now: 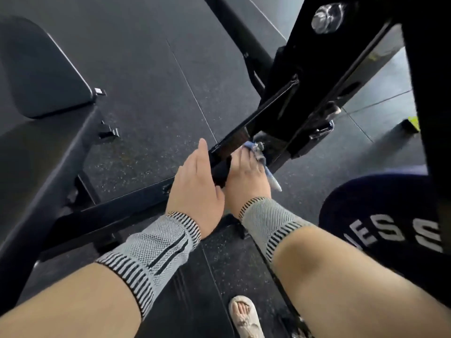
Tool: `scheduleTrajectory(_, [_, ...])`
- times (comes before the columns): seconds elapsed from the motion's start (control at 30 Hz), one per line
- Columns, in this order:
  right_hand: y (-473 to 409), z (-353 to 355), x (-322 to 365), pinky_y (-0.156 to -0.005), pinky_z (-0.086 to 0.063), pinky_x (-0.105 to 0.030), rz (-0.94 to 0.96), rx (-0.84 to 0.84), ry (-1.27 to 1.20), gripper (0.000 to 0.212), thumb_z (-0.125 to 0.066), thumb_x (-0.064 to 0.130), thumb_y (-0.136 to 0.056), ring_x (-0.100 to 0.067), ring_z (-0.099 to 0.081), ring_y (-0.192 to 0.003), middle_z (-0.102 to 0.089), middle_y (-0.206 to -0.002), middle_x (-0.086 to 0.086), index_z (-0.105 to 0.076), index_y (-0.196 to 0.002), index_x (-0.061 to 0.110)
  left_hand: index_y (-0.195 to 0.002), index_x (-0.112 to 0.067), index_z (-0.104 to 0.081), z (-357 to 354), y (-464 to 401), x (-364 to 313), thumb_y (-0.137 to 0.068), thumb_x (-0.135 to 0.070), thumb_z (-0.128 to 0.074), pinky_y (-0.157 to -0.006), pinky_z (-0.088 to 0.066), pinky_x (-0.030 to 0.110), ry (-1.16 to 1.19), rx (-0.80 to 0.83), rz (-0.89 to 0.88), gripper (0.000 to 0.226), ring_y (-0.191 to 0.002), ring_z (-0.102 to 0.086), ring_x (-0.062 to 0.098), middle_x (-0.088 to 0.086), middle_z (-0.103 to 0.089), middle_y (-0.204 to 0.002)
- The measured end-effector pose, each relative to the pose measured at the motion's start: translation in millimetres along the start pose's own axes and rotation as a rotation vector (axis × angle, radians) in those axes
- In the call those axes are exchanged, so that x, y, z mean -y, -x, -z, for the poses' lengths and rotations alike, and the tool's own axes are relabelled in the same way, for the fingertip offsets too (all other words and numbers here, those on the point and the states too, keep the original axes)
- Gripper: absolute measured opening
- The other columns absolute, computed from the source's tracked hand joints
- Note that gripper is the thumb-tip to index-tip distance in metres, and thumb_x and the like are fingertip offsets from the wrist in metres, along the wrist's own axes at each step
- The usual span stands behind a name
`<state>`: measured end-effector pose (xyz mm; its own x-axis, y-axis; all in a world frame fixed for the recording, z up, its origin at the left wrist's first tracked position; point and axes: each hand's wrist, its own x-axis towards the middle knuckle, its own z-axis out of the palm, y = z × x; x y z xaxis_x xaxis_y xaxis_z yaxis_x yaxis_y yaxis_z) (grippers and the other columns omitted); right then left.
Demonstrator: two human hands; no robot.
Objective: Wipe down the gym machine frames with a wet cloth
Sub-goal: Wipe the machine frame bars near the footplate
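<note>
Two hands meet at the low end of a black machine frame (246, 132), close together near the centre of the view. The left hand (195, 189) lies along the frame's left side with its fingers straight, pointing toward 12 o'clock, the palm against the metal. The right hand (246, 176) sits just to its right, at 3 o'clock of it, and its fingers curl round a blue cloth (262, 162) that it presses onto the frame beside a silver bolt (258, 146). One tail of the cloth trails out of the hand toward 5 o'clock.

Both wrists wear grey knitted wrist sleeves (158, 252) with black striped edges. The frame bar rises from the hands toward 1 o'clock, where it joins a heavier black upright (341, 57) carrying a large chrome nut (325, 17) near the top edge.

At 9 o'clock stands a black padded bench (41, 76), its seat and back filling the left side. The floor (156, 76) is dark speckled rubber matting. At 4 o'clock a dark navy garment (380, 230) with white letters shows, and at 6 o'clock a foot in a pale sandal (244, 315) rests on the mat.
</note>
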<state>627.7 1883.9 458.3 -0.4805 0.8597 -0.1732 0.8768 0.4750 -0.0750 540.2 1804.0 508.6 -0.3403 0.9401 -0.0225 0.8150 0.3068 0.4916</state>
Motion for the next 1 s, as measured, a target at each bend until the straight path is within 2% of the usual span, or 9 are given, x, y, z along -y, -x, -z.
scheduleTrajectory(0.07, [13.1,-6.4,-0.9,-0.12,-0.008,-0.042,-0.041,0.056,-0.034,0.084,-0.043,0.04,-0.096,-0.03,-0.002,-0.146,-0.001,-0.157,-0.018,0.01,-0.148,0.001,-0.153,-0.009,0.005,-2.3,0.4,1.6,-0.089,-0.013,-0.056,-0.119,-0.022,0.034,-0.006,-0.013,-0.016,0.088,-0.143,-0.021,0.016,0.005,-0.021,-0.156])
scheduleTrajectory(0.1, [14.7,-6.8,-2.5,-0.12,-0.008,-0.042,-0.043,0.059,-0.023,0.083,-0.042,0.038,-0.097,-0.03,-0.002,-0.146,0.0,-0.157,-0.018,0.011,-0.148,0.0,-0.153,-0.008,0.005,-3.8,1.2,1.5,-0.089,-0.013,-0.057,-0.119,-0.022,0.035,-0.007,-0.022,-0.016,0.089,-0.143,-0.022,0.017,0.005,-0.022,-0.155])
scheduleTrajectory(0.2, [1.6,-5.2,-2.5,-0.119,-0.013,-0.041,-0.018,-0.011,-0.024,0.078,-0.044,0.033,-0.096,-0.028,-0.007,-0.146,-0.005,-0.156,-0.018,0.004,-0.148,0.0,-0.152,-0.007,0.005,-8.9,1.0,0.9,-0.087,-0.013,-0.058,-0.118,-0.023,0.036,-0.018,-0.052,-0.017,0.091,-0.142,-0.024,0.019,0.007,-0.025,-0.153])
scheduleTrajectory(0.37, [23.7,-1.5,-9.4,-0.12,-0.008,-0.042,-0.007,0.1,0.04,0.08,-0.041,0.029,-0.097,-0.03,-0.001,-0.146,0.001,-0.157,-0.02,0.013,-0.147,-0.002,-0.152,-0.007,0.006,-8.8,1.3,1.5,-0.087,-0.015,-0.059,-0.116,-0.022,0.031,-0.053,-0.044,-0.012,0.092,-0.139,-0.028,0.02,0.008,-0.027,-0.152])
scheduleTrajectory(0.53, [2.3,2.0,-3.2,-0.118,-0.014,-0.038,0.0,-0.012,-0.008,0.076,-0.043,0.029,-0.097,-0.027,-0.009,-0.145,-0.008,-0.156,-0.017,0.004,-0.149,-0.001,-0.152,-0.008,0.007,-11.5,0.3,0.0,-0.088,-0.015,-0.059,-0.116,-0.021,0.03,-0.067,-0.067,0.003,0.093,-0.136,-0.029,0.019,0.008,-0.027,-0.151])
scheduleTrajectory(0.67, [22.8,2.8,-13.3,-0.12,-0.006,-0.039,0.016,0.093,0.02,0.071,-0.034,0.022,-0.099,-0.029,-0.002,-0.147,0.003,-0.157,-0.019,0.013,-0.148,-0.001,-0.152,-0.008,0.007,-10.9,1.4,1.1,-0.087,-0.013,-0.06,-0.117,-0.019,0.03,-0.065,-0.055,0.002,0.094,-0.139,-0.027,0.019,0.008,-0.026,-0.152])
scheduleTrajectory(0.8, [-2.9,1.2,-3.8,-0.117,-0.021,-0.039,0.019,-0.034,-0.014,0.063,-0.036,0.02,-0.097,-0.029,-0.017,-0.143,-0.017,-0.153,-0.02,-0.005,-0.147,-0.002,-0.151,-0.008,0.01,-15.3,0.7,-1.2,-0.087,-0.014,-0.06,-0.12,-0.015,0.037,-0.072,-0.077,0.012,0.095,-0.144,-0.017,0.02,0.008,-0.015,-0.156])
scheduleTrajectory(0.93, [15.5,-0.9,-10.4,-0.12,-0.01,-0.041,0.004,0.078,-0.001,0.068,-0.032,0.025,-0.1,-0.028,-0.004,-0.146,-0.002,-0.157,-0.018,0.009,-0.148,0.0,-0.151,-0.011,0.014,-15.5,0.7,-1.6,-0.089,-0.014,-0.057,-0.121,-0.006,0.035,-0.069,-0.057,0.02,0.095,-0.148,-0.002,0.018,0.006,-0.002,-0.16])
scheduleTrajectory(1.0, [11.5,0.0,-10.7,-0.12,-0.012,-0.04,0.007,0.032,0.01,0.068,-0.032,0.025,-0.1,-0.029,-0.007,-0.146,-0.005,-0.157,-0.019,0.007,-0.148,-0.002,-0.151,-0.01,0.014,-16.8,0.9,-1.7,-0.089,-0.013,-0.057,-0.121,-0.005,0.035,-0.061,-0.069,0.023,0.095,-0.148,-0.001,0.018,0.006,-0.001,-0.16])
